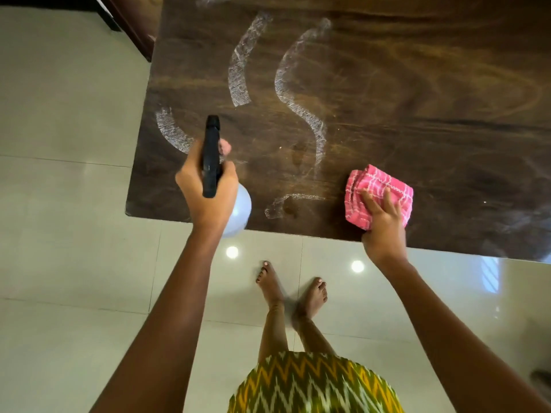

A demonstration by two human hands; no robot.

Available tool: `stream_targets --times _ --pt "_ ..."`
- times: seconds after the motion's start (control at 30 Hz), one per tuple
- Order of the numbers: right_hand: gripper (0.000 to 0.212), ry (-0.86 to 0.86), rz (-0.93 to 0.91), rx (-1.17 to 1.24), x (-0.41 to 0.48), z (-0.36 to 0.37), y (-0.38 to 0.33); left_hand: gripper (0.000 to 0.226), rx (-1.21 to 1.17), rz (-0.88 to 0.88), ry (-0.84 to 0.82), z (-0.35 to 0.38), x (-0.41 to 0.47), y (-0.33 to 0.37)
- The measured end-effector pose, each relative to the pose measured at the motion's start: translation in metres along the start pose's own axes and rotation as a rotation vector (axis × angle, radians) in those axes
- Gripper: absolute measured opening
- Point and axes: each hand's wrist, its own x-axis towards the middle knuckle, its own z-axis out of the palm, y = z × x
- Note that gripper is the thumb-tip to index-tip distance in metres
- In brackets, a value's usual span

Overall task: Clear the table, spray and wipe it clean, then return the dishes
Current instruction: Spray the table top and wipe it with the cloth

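Observation:
A dark wooden table (417,99) fills the upper right of the head view, marked with several curved white foam streaks (301,93). My left hand (208,189) grips a spray bottle (211,156) with a black trigger head and a pale round body, held over the table's near left corner with the nozzle pointing away from me. My right hand (383,222) presses a folded pink checked cloth (378,192) flat on the table near its front edge. No dishes are in view.
Glossy pale floor tiles (68,234) surround the table on the left and front. A dark wooden furniture leg (131,28) stands at the upper left beside the table. My bare feet (292,290) stand just in front of the table edge.

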Motion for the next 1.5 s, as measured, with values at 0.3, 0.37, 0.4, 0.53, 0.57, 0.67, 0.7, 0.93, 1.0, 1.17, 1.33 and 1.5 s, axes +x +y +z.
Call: stream_targets --times 0.3,0.37,0.4,0.53,0.57,0.67,0.7,0.93,1.0,1.17,1.33,1.5 --pt "0.072 -0.323 -0.396 -0.289 -0.046 0.077 -0.078 0.027 -0.161 -0.039 0.269 0.004 0.054 -0.023" --pt "0.076 -0.268 -0.42 -0.263 -0.056 0.077 -0.049 0.029 -0.186 -0.044 0.263 0.004 0.062 -0.03" --pt "0.081 -0.235 -0.383 -0.26 -0.056 0.071 -0.034 0.029 -0.192 -0.029 0.266 0.004 0.064 -0.034" --pt "0.089 -0.147 -0.135 -0.318 -0.025 0.035 0.003 0.029 -0.196 0.06 0.263 0.001 0.074 -0.056" --pt "0.089 -0.131 -0.084 -0.312 -0.011 0.029 -0.001 0.03 -0.186 0.079 0.249 0.0 0.077 -0.061" --pt "0.09 -0.11 -0.023 -0.307 0.026 0.037 -0.053 0.029 -0.159 0.124 0.196 -0.003 0.083 -0.072" --pt "0.09 -0.094 -0.077 -0.308 0.031 0.047 -0.076 0.029 -0.167 0.124 0.191 -0.002 0.085 -0.074" --pt "0.088 -0.237 -0.475 -0.396 -0.044 0.084 -0.079 0.04 -0.136 0.078 0.175 -0.001 0.086 -0.071" --pt "0.095 -0.222 -0.382 -0.399 -0.04 0.063 -0.046 0.042 -0.139 0.073 0.154 -0.001 0.086 -0.07" --pt "0.098 -0.107 -0.033 -0.298 0.046 0.029 -0.053 0.041 -0.14 0.078 0.134 -0.001 0.088 -0.067" --pt "0.091 -0.104 -0.243 -0.356 0.096 0.054 -0.156 0.039 -0.126 0.056 0.143 0.001 0.09 -0.074" --pt "0.098 -0.228 -0.557 -0.454 0.007 0.081 -0.11 0.046 -0.086 0.068 0.176 0.0 0.093 -0.078"
